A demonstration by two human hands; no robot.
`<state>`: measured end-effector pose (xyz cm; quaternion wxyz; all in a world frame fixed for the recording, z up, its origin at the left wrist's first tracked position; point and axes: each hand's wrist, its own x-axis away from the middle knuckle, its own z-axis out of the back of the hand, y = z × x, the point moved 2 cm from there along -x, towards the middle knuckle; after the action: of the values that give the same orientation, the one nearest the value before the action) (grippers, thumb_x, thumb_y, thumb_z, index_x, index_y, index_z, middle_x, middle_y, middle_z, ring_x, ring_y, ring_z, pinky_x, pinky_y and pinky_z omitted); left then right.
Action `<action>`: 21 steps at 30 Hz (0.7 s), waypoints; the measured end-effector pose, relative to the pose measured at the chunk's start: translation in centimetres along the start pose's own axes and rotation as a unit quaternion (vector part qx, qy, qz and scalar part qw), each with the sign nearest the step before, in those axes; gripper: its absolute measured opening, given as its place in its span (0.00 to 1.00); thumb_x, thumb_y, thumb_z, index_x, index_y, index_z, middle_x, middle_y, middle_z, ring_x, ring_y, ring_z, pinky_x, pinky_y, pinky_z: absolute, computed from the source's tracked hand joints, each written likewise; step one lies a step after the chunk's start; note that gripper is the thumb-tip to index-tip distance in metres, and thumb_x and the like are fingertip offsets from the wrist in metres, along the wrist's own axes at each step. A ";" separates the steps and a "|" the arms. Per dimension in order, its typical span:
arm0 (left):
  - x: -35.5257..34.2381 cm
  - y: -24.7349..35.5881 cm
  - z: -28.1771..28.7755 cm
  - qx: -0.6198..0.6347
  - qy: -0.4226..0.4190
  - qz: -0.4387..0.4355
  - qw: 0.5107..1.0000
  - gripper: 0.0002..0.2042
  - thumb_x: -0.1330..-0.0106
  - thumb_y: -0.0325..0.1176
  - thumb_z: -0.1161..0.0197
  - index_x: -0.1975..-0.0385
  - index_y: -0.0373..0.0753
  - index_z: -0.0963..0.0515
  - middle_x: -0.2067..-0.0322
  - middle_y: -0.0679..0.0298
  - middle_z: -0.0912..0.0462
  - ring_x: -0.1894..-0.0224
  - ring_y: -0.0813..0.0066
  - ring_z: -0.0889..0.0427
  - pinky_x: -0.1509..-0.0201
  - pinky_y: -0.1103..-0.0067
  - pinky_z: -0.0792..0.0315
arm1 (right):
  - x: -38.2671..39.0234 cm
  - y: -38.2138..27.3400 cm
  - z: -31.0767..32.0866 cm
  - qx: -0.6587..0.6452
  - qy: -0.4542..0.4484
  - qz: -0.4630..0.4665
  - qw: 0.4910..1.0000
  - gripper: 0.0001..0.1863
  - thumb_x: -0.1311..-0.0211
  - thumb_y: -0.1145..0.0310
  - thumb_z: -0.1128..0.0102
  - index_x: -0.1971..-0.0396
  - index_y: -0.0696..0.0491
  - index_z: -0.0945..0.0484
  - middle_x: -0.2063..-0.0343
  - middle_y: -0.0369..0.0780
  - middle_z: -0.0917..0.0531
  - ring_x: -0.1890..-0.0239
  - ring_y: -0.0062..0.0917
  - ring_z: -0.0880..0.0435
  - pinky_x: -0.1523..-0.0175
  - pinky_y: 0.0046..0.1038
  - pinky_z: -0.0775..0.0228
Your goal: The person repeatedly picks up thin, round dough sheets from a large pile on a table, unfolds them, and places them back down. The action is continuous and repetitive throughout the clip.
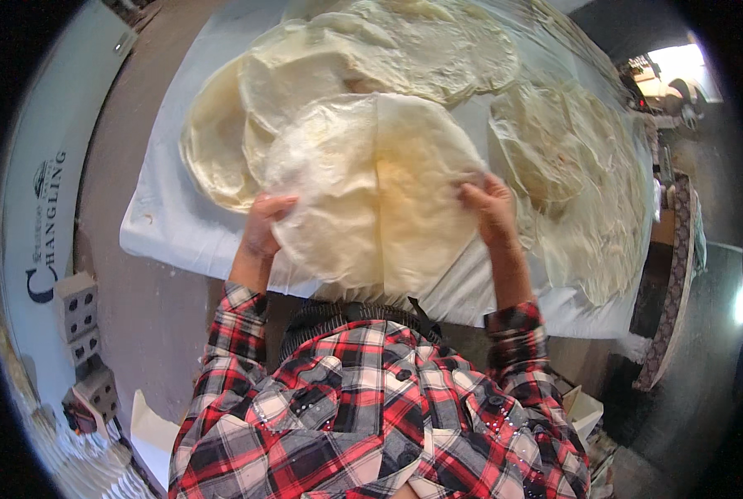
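Stretched between my hands is a large, thin, round flatbread [425, 191], pale cream with a yellowish right half. A straight crease runs down its middle from far edge to near edge. My left hand [265, 223] pinches its left rim, and my right hand [491, 208] pinches the right rim; both are slightly blurred. The sheet hangs over the near part of a table covered with white cloth [167, 237]. Behind it lie more thin flatbreads [421, 54], overlapping and wrinkled. A folded stack [217, 137] sits at the left, partly hidden by the held sheet.
More wrinkled sheets [587, 200] spread over the table's right side. Past the right edge stands a brown patterned panel [669, 291]. Grey socket blocks [78, 312] are at the left, near a pale wall panel [43, 166]. A white container [153, 437] stands low at the left.
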<state>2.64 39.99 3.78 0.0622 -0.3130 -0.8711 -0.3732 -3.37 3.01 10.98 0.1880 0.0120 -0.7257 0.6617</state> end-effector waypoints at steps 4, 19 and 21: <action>1.3 1.3 -2.8 0.062 0.038 0.023 0.997 0.23 0.46 0.28 0.46 0.48 0.28 0.30 0.57 0.52 0.20 0.58 0.63 0.18 0.51 0.70 0.23 | 0.7 -6.4 10.4 0.120 0.002 -0.004 0.993 0.13 0.46 0.75 0.43 0.58 0.58 0.23 0.69 0.39 0.17 0.72 0.20 0.19 0.66 0.23 0.26; 2.4 5.0 1.5 -0.075 0.060 -0.036 0.995 0.31 0.49 0.36 0.45 0.41 0.32 0.35 0.51 0.51 0.23 0.53 0.58 0.21 0.49 0.68 0.24 | 0.8 -31.2 28.5 0.523 0.140 0.328 0.774 0.09 0.37 0.72 0.44 0.60 0.52 0.19 0.68 0.34 0.15 0.69 0.21 0.18 0.60 0.24 0.25; 2.9 5.8 0.9 -0.106 0.077 -0.062 0.989 0.30 0.49 0.36 0.45 0.43 0.32 0.33 0.53 0.53 0.22 0.55 0.60 0.20 0.51 0.68 0.23 | 1.0 -31.8 28.4 0.606 0.175 0.408 0.660 0.09 0.35 0.70 0.46 0.59 0.51 0.19 0.66 0.37 0.15 0.68 0.25 0.17 0.61 0.26 0.25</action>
<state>3.94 45.14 7.66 0.0729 -0.2338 -0.8370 -0.4893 -3.09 -28.09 40.17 -0.0265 -0.2898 -0.0504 0.9554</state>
